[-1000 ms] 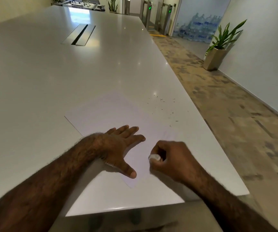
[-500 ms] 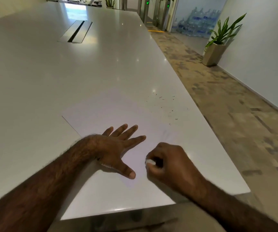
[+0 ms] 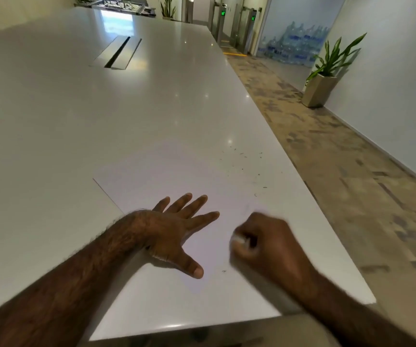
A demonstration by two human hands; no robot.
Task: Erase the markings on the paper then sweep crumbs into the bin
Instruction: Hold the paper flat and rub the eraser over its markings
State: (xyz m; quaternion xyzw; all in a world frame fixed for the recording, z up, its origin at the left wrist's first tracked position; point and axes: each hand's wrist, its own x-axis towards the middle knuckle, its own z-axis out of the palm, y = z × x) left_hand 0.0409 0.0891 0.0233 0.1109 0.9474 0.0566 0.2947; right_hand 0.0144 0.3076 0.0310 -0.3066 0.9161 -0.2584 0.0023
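Note:
A white sheet of paper (image 3: 167,179) lies on the white table (image 3: 77,116) near its front right corner. My left hand (image 3: 177,229) rests flat on the paper's near part, fingers spread, pinning it down. My right hand (image 3: 267,244) is fisted around a small white eraser (image 3: 238,238), which presses on the paper's right part; the hand is blurred. Dark eraser crumbs (image 3: 244,164) are scattered on the table beyond the paper's right side. One crumb (image 3: 224,271) lies on the paper near my left thumb. Faint markings show just beyond my right hand. No bin is in view.
The table's right edge (image 3: 309,196) drops to a patterned carpet floor. A cable hatch (image 3: 117,52) sits in the table further back. A potted plant (image 3: 323,81) stands by the right wall. Turnstiles and stacked water bottles are at the far end.
My right hand has shifted back and forth slightly over the paper with the eraser and is now blurred. My left hand stays flat in place. A crumb now lies near my thumb.

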